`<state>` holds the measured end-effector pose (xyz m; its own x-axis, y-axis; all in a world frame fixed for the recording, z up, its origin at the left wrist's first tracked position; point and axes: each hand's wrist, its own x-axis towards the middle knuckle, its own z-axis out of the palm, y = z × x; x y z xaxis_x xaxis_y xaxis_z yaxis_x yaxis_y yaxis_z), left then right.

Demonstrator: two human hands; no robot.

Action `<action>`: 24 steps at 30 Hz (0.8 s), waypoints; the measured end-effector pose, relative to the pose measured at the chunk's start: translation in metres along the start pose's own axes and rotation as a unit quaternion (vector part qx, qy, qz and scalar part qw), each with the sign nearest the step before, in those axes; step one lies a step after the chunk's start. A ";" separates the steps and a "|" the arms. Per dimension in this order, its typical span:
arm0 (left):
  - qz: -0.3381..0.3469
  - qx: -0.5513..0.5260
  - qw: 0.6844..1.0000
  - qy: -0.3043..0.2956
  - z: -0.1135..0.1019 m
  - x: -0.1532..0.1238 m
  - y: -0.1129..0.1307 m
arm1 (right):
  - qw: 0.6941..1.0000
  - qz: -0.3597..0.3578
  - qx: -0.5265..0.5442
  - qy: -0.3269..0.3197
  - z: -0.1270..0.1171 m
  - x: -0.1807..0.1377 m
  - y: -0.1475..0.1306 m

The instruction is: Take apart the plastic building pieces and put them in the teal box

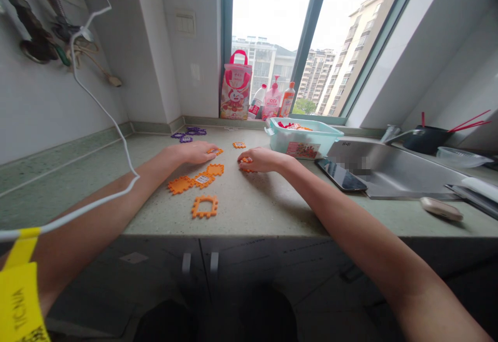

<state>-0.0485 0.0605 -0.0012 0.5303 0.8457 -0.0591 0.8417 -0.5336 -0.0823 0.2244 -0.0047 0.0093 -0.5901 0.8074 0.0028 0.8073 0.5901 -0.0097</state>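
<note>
Flat orange interlocking plastic tiles lie on the green counter (pixel 252 207). My left hand (pixel 196 152) rests palm down on one orange tile (pixel 215 151), fingers curled over it. My right hand (pixel 260 159) is closed over another orange tile (pixel 246 161), most of it hidden under the fingers. Near my left hand lie a solid orange tile (pixel 181 184), a tile with a white label (pixel 203 179), another tile (pixel 215 169) and an open orange frame (pixel 204 206). One more orange tile (pixel 239 145) lies farther back.
Purple tiles (pixel 189 134) sit at the back left. A light blue tub (pixel 301 137) with red pieces, a phone (pixel 341 175), a steel sink (pixel 392 168), a soap bar (pixel 441 208), and bottles and a pink bag (pixel 235 86) on the windowsill. A white cable (pixel 105 108) hangs at left.
</note>
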 end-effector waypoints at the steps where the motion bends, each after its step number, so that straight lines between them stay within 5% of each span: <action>1: 0.003 0.001 1.000 0.000 0.000 0.000 0.000 | 1.000 -0.005 -0.001 0.000 0.001 0.000 -0.001; 13: 0.001 0.014 1.000 -0.020 -0.003 -0.002 0.009 | 1.000 -0.022 0.011 -0.001 -0.002 -0.003 -0.010; 24: -0.033 -0.023 0.999 0.037 -0.004 -0.007 0.001 | 1.000 -0.025 0.009 0.002 0.000 0.000 -0.005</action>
<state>-0.0514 0.0540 0.0033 0.4783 0.8780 0.0181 0.8779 -0.4774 -0.0369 0.2208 -0.0078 0.0097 -0.6296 0.7769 0.0074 0.7765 0.6295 -0.0274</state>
